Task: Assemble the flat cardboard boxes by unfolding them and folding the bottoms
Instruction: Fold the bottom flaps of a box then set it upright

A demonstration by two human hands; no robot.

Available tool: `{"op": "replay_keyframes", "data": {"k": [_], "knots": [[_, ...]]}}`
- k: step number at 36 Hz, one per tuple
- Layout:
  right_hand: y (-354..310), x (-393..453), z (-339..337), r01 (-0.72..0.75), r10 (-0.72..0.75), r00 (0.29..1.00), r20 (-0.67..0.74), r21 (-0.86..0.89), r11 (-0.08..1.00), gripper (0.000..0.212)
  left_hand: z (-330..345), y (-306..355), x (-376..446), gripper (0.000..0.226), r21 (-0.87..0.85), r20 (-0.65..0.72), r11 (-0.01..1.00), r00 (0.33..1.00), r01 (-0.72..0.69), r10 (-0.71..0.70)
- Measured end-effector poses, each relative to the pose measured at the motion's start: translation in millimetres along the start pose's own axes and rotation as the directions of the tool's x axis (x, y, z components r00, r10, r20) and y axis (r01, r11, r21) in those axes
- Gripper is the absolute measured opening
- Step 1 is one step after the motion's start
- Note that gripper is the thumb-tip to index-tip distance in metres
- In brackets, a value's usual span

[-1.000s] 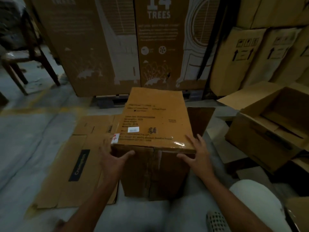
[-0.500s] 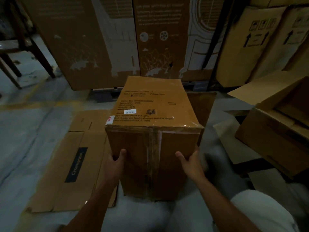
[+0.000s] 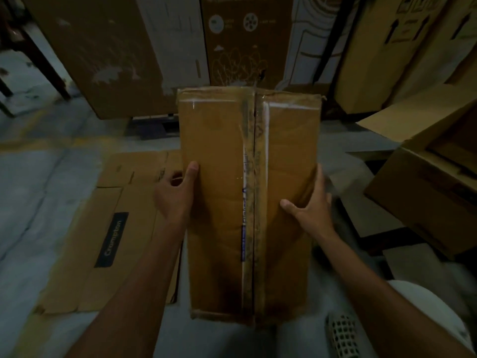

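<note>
At nine o'clock a flat cardboard sheet [image 3: 85, 244] with a dark label lies on the floor [image 3: 38, 189], not yet unfolded. Just to its right my left hand [image 3: 175, 195] is the first grip: thumb laid on the near face of the assembled box [image 3: 219, 202], fingers curled round its left edge. The box fills the centre of my view, from twelve down to six o'clock, with its taped face turned toward me. Two flaps meet along a centre seam [image 3: 254, 202] under a strip of clear tape that looks wrinkled and scuffed; the cardboard is brown, and creased at the far corners. My right hand [image 3: 313, 210] is the other grip, clasping the box's right edge with the thumb on the face. At three o'clock an open box [image 3: 423, 202] sits apart.

I judge the bottom of this one is folded and closed, and I am turning it over. Next I need to set it down open side up, keeping both grips level so the seam does not buckle, then reach for the flat sheet.
</note>
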State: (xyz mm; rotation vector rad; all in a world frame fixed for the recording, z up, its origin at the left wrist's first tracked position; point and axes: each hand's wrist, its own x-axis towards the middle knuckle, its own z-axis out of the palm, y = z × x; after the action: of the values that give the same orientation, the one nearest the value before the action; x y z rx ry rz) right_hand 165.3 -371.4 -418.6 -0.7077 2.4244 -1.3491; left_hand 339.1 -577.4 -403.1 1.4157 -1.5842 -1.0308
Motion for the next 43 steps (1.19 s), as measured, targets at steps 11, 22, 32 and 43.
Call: {"op": "replay_keyframes", "data": {"k": [11, 22, 32, 43], "knots": [[82, -21, 55, -0.130, 0.202, 0.897, 0.393, -0.204, 0.970, 0.139, 19, -132, -19, 0.100, 0.298, 0.513, 0.951, 0.826, 0.083, -0.233], [142, -54, 78, -0.149, 0.321, 0.845, 0.428, -0.389, 0.909, 0.137, 36, -158, -35, 0.121, 0.417, 0.600, 0.899, 0.784, -0.134, -0.161], [139, -51, 86, -0.210, 0.357, 0.922, 0.149, -0.582, 0.785, 0.112, 29, -175, -63, 0.161, 0.361, 0.673, 0.899, 0.736, -0.249, -0.066], [143, -71, 77, -0.103, 0.270, 0.936, 0.227, -0.555, 0.826, 0.103, 22, -171, -79, 0.147, 0.653, 0.522, 0.730, 0.818, -0.200, -0.243]]}}
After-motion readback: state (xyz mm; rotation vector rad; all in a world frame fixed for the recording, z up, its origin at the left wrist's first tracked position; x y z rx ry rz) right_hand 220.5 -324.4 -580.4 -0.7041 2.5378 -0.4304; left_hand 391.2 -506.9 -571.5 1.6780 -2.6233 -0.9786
